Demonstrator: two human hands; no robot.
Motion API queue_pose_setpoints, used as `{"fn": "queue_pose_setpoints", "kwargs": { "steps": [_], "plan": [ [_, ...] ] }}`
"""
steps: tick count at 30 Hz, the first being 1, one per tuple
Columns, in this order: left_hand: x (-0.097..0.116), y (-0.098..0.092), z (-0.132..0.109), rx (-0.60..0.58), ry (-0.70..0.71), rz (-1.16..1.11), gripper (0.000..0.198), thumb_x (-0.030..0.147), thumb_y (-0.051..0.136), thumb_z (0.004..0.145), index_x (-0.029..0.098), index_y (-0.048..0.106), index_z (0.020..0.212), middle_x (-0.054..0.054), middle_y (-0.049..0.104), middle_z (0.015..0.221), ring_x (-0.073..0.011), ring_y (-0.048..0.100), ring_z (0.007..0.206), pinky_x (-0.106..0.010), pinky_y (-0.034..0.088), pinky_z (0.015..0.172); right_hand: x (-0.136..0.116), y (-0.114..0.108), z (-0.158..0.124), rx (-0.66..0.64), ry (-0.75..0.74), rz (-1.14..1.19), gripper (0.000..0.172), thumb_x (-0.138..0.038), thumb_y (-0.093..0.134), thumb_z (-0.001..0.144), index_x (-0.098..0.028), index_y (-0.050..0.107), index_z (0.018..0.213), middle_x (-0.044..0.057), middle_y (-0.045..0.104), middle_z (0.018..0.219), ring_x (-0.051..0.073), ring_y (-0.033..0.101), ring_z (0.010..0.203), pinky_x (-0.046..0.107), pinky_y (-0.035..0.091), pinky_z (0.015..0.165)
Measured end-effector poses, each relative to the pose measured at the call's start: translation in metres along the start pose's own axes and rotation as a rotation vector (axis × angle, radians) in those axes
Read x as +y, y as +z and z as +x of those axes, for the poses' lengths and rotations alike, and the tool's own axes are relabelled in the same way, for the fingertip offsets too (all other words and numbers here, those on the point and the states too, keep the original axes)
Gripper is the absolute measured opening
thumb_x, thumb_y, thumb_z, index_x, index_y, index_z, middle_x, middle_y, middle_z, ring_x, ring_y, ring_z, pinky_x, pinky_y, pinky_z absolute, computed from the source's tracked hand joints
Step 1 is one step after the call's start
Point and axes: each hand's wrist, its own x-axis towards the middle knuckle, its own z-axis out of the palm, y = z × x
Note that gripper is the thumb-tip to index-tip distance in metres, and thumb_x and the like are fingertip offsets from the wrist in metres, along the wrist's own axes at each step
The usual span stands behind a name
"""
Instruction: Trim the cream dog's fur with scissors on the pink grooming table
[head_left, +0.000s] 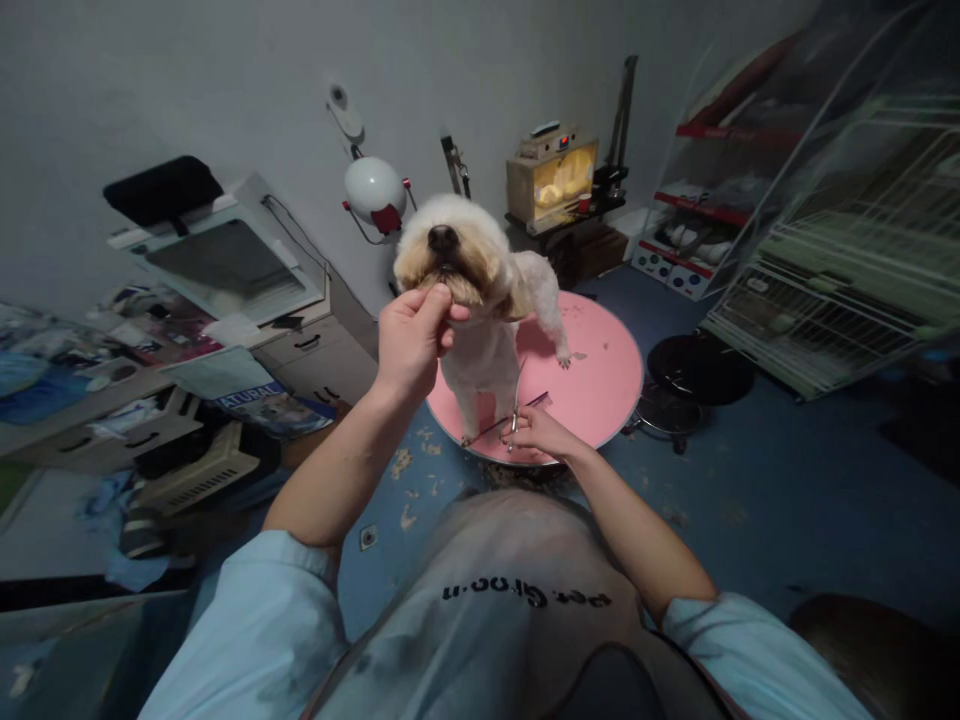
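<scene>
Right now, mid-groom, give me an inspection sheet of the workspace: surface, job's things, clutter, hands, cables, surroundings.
Surface: round pink table, with a few fur tufts on it.
Job's things: white dog stands on the table with its snout raised; scissors sit low by its front legs.
Clutter: littered counter at left, and a printed bag leaning below it.
Grippers: left hand pinches the dog's chin fur; right hand holds the scissors at the table's near edge.
Cables: one cord runs along the wall by the cabinet.
Surroundings: wire cage, black stool, shelf rack, and a blue floor worn in patches.
</scene>
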Motion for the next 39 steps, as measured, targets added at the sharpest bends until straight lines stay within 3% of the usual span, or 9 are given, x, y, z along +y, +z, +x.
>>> {"fn": "queue_pose_setpoints", "kwargs": {
  "steps": [4, 9, 14, 18, 23, 28, 39],
  "plan": [
    [-0.001, -0.002, -0.003, 0.004, -0.003, -0.007, 0.035, 0.044, 0.072, 0.081, 0.015, 0.057, 0.069, 0.001, 0.064, 0.06, -0.0031, 0.043, 0.038, -0.016, 0.026, 0.036, -0.042, 0.015, -0.009, 0.047, -0.206, -0.202, 0.026, -0.024, 0.069, 0.07, -0.015, 0.065, 0.095, -0.001, 0.067, 0.075, 0.014, 0.058, 0.064, 0.023, 0.043, 0.061],
    [-0.003, -0.003, -0.004, 0.012, 0.003, -0.03, 0.035, 0.043, 0.072, 0.081, 0.014, 0.058, 0.068, 0.0, 0.065, 0.061, -0.0032, 0.044, 0.039, -0.016, 0.027, 0.037, -0.065, 0.016, -0.016, 0.072, -0.284, -0.312, 0.028, -0.014, 0.055, 0.075, -0.017, 0.065, 0.101, 0.0, 0.066, 0.074, 0.013, 0.058, 0.064, 0.022, 0.038, 0.058],
    [-0.002, -0.003, -0.004, 0.026, -0.002, -0.024, 0.034, 0.041, 0.071, 0.082, 0.014, 0.058, 0.066, 0.0, 0.066, 0.062, -0.003, 0.045, 0.039, -0.016, 0.03, 0.039, -0.074, 0.01, -0.016, 0.187, -0.265, -0.549, 0.011, -0.024, 0.065, 0.07, -0.019, 0.06, 0.078, -0.002, 0.061, 0.069, 0.013, 0.051, 0.061, 0.023, 0.032, 0.057],
    [0.0, -0.003, -0.004, 0.024, 0.007, -0.029, 0.034, 0.04, 0.071, 0.083, 0.014, 0.058, 0.066, -0.001, 0.067, 0.063, -0.0029, 0.045, 0.039, -0.016, 0.029, 0.038, -0.077, 0.005, -0.016, 0.175, -0.263, -0.558, 0.012, -0.014, 0.052, 0.072, -0.019, 0.06, 0.08, -0.001, 0.062, 0.067, 0.013, 0.049, 0.06, 0.024, 0.032, 0.058],
    [0.001, -0.004, -0.004, 0.022, 0.02, -0.008, 0.036, 0.044, 0.072, 0.082, 0.014, 0.059, 0.066, -0.002, 0.068, 0.064, -0.0029, 0.046, 0.039, -0.016, 0.03, 0.037, -0.078, -0.003, -0.016, 0.134, -0.299, -0.524, 0.01, -0.022, 0.06, 0.068, -0.019, 0.057, 0.077, -0.002, 0.062, 0.071, 0.013, 0.051, 0.062, 0.023, 0.034, 0.059],
    [-0.001, -0.006, -0.003, 0.014, 0.036, 0.025, 0.038, 0.048, 0.069, 0.083, 0.014, 0.061, 0.067, -0.003, 0.07, 0.067, -0.0031, 0.047, 0.04, -0.015, 0.031, 0.037, -0.077, -0.009, -0.013, 0.114, -0.289, -0.575, 0.007, -0.016, 0.051, 0.071, -0.02, 0.054, 0.076, -0.005, 0.052, 0.06, 0.012, 0.048, 0.056, 0.023, 0.032, 0.057],
    [0.005, -0.012, -0.002, -0.011, 0.035, 0.028, 0.033, 0.038, 0.068, 0.086, 0.014, 0.062, 0.064, -0.003, 0.069, 0.064, -0.0021, 0.046, 0.04, -0.015, 0.032, 0.038, -0.088, -0.002, -0.02, 0.139, -0.298, -0.593, 0.008, -0.021, 0.058, 0.069, -0.02, 0.056, 0.077, -0.003, 0.059, 0.066, 0.013, 0.052, 0.06, 0.024, 0.035, 0.059]
  ]
}}
